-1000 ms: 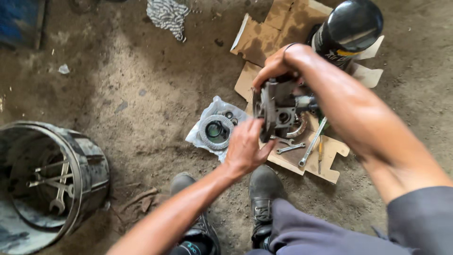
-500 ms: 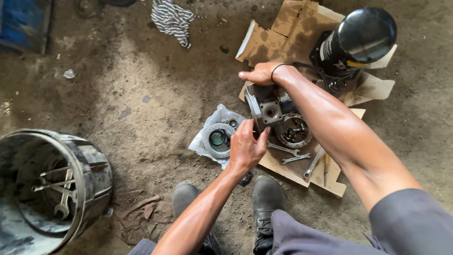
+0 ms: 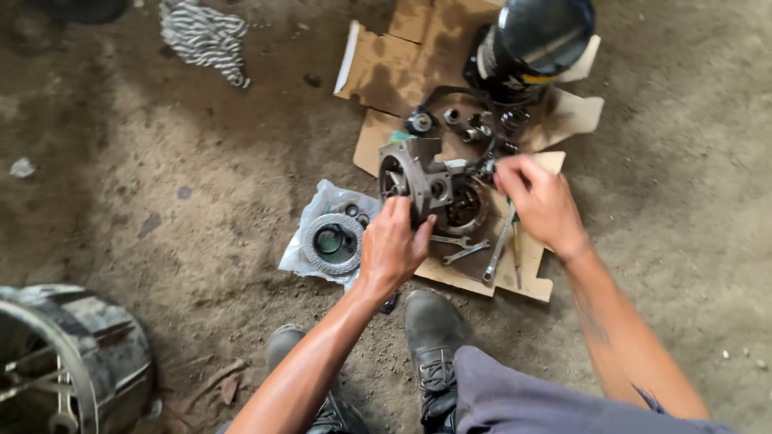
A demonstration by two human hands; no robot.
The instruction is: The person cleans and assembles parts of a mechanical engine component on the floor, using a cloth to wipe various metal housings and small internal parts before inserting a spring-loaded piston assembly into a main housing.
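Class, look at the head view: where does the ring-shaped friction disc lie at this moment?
The ring-shaped friction disc lies left of centre on a clear plastic bag on the dirt floor, just left of the left hand.

Between the left hand (image 3: 392,245) and right hand (image 3: 540,201) sat a dull, greasy cast-metal housing (image 3: 420,178) on creased brown cardboard (image 3: 386,72). Left of them lay a rough grey disc (image 3: 332,242) on crinkled clear plastic (image 3: 310,210). Beyond gleamed a glossy black cylinder (image 3: 540,36).

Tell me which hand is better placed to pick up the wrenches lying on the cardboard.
Right, probably. The right hand sits at the housing's far end, its fingers seemingly free, just above the wrenches on the cardboard. The left hand is gripping the housing.
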